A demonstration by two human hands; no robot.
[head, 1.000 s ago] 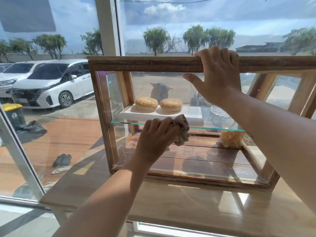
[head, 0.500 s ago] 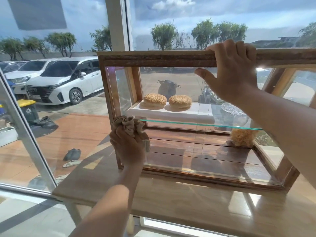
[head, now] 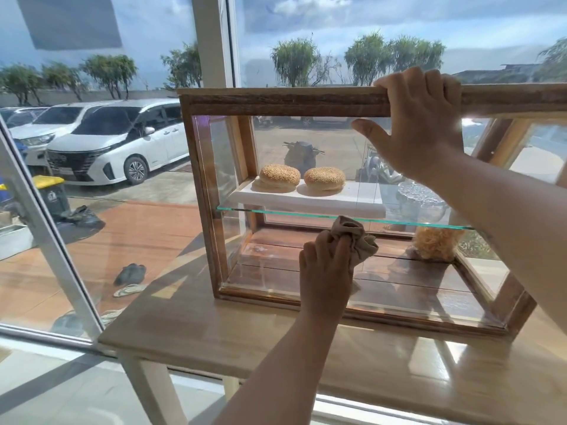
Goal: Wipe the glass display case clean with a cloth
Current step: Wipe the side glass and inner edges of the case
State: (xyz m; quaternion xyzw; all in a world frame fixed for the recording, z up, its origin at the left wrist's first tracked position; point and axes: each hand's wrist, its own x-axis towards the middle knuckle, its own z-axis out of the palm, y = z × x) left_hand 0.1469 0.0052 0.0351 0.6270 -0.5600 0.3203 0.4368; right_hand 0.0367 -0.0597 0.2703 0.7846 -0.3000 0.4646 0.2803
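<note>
A wood-framed glass display case [head: 276, 101] stands on a wooden table [head: 214, 335]. My left hand [head: 325, 271] presses a crumpled beige cloth [head: 356, 237] against the lower middle of the front glass pane, just under the green-edged glass shelf [head: 276, 212]. My right hand [head: 420, 124] grips the case's top wooden rail, thumb down over the glass. Inside, two sesame buns [head: 302, 179] lie on a white board on the shelf, and a pale noodle-like bundle [head: 437, 243] sits at the lower right.
The table stands against a large window with a white frame [head: 211, 41]. Outside are parked white cars [head: 116, 142], a yellow-lidded bin [head: 50, 191] and sandals on a terrace. A clear glass dish [head: 420, 197] sits on the shelf at the right.
My left hand has swept the cloth along the front glass, from the left edge half a second ago to the lower middle now. My right hand stays on the top rail.
</note>
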